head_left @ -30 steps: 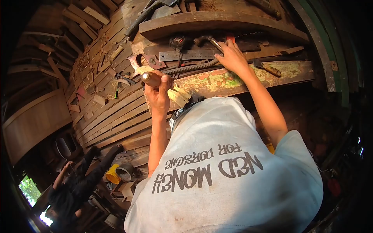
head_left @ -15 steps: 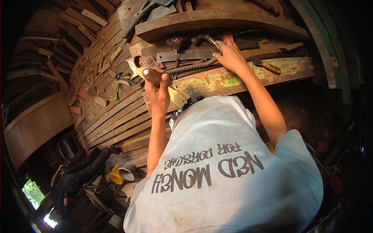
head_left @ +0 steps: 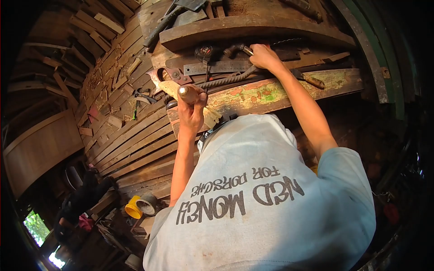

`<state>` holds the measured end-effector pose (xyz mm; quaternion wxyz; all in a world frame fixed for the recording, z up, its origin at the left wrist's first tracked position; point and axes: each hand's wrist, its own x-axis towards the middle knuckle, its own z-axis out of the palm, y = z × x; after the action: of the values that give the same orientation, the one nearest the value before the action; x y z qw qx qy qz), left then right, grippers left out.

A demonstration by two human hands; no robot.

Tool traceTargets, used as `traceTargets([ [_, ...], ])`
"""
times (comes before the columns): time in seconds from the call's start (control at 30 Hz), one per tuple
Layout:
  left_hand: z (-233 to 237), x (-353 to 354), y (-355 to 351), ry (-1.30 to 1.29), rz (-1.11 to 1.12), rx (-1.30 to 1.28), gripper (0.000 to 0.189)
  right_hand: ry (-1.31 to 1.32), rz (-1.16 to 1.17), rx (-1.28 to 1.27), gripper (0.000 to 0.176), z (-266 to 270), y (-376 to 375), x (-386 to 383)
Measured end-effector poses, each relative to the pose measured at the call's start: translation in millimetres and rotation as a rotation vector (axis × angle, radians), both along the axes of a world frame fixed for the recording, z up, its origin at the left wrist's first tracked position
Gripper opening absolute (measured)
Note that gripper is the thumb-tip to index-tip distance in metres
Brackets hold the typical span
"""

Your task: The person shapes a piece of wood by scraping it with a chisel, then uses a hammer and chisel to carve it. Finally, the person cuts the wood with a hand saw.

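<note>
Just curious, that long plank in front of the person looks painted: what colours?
The plank shows worn green and orange-red patches over pale wood; head view.

The handle in my left fingers is wood, its rounded end worn smooth and glossy. The hammer my right fingers close on has a dull metal shaft. Just on my side of those fingers lie a matt grey steel ruler and a twisted, rough iron bar. Between both sets of fingers runs a rough wooden plank, its green and red paint flaked and chalky. Left of my left fingers are bare, unfinished wooden slats. My shirt is matt grey cloth.
</note>
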<state>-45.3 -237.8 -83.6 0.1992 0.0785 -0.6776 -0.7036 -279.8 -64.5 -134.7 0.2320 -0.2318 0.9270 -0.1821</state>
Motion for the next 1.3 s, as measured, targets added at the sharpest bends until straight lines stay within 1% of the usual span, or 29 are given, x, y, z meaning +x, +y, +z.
traceTargets([
  [0.03,-1,0,-1,0.004,-0.004,0.000,0.013,0.004,-0.004,0.000,0.030,6,2,1],
  [0.1,-6,-1,-2,0.020,-0.015,-0.079,0.014,0.044,-0.020,-0.039,0.030,20,9,5],
  [0.13,-8,-2,-2,0.025,-0.014,-0.077,0.014,0.049,-0.019,-0.037,0.030,35,10,9],
  [0.2,-11,-4,-3,0.011,-0.041,-0.122,0.015,0.009,-0.150,-0.173,0.030,74,12,21],
  [0.23,-11,-5,-3,0.014,-0.044,-0.122,0.015,0.012,-0.152,-0.174,0.030,88,14,23],
  [0.3,-9,-8,-2,-0.003,-0.041,-0.073,0.015,-0.004,-0.021,-0.497,0.032,113,19,25],
  [0.33,-11,-8,-2,0.000,-0.047,-0.077,0.015,0.001,-0.026,-0.501,0.032,127,18,30],
  [0.4,-18,-9,-3,-0.013,-0.002,-0.160,0.015,0.146,0.121,-0.709,0.036,152,10,43],
  [0.43,-17,-10,-2,-0.005,-0.009,-0.167,0.015,0.213,0.141,-0.710,0.033,159,6,50],
  [0.5,-14,-12,-1,-0.016,0.023,-0.115,0.015,0.101,0.191,-0.593,0.027,195,2,59],
  [0.53,-15,-14,-1,-0.015,0.022,-0.149,0.016,0.112,0.194,-0.598,0.027,194,0,57],
  [0.6,-14,-13,0,-0.021,0.026,-0.180,0.016,0.660,0.412,-0.564,0.020,188,-4,55],
  [0.63,-13,-13,1,-0.038,0.027,-0.207,0.017,0.667,0.414,-0.566,0.020,192,-5,55],
  [0.7,-15,-16,1,-0.023,0.038,-0.221,0.017,0.786,0.479,-0.677,0.018,204,-10,55],
  [0.73,-14,-15,1,-0.029,0.026,-0.204,0.017,0.745,0.420,-0.774,0.017,209,-14,57],
  [0.77,-13,-15,1,-0.035,0.015,-0.187,0.017,0.558,0.276,-0.899,0.018,215,-19,65],
  [0.83,-11,-17,4,-0.006,0.022,-0.209,0.016,0.423,0.178,-0.909,0.018,210,-22,68],
  [0.9,-10,-17,3,0.018,0.030,-0.236,0.016,0.746,0.469,-0.867,0.014,182,-20,58],
  [0.93,-14,-17,2,0.004,0.042,-0.212,0.016,0.810,0.603,-0.580,0.011,173,-20,59],
  [0.97,-18,-16,0,-0.014,0.044,-0.188,0.016,0.751,0.630,-0.575,0.011,170,-15,53],
  [1.0,-22,-16,-2,-0.019,0.037,-0.140,0.015,0.801,0.591,-0.637,0.012,167,-15,45],
  [1.03,-22,-17,-3,-0.020,0.026,-0.140,0.015,0.848,0.554,-0.694,0.013,178,-17,42],
  [1.07,-23,-17,-2,0.005,0.018,-0.147,0.015,0.988,0.462,-0.748,0.014,197,-18,43],
  [1.1,-23,-16,-1,0.032,0.016,-0.154,0.015,0.626,0.304,-0.815,0.014,215,-18,49],
  [1.17,-20,-13,0,0.009,0.008,-0.152,0.016,0.449,0.110,-0.991,0.011,215,-26,53],
  [1.2,-16,-12,1,0.018,0.021,-0.227,0.017,0.447,0.106,-0.996,0.011,202,-25,55],
  [1.23,-14,-14,2,0.034,0.036,-0.302,0.018,0.626,0.349,-0.710,0.010,180,-22,56],
  [1.27,-15,-13,5,0.022,0.037,-0.156,0.018,0.790,0.579,-0.403,0.009,167,-21,55],
  [1.3,-20,-13,1,0.019,0.025,-0.158,0.018,0.797,0.582,-0.536,0.010,160,-21,48],
])
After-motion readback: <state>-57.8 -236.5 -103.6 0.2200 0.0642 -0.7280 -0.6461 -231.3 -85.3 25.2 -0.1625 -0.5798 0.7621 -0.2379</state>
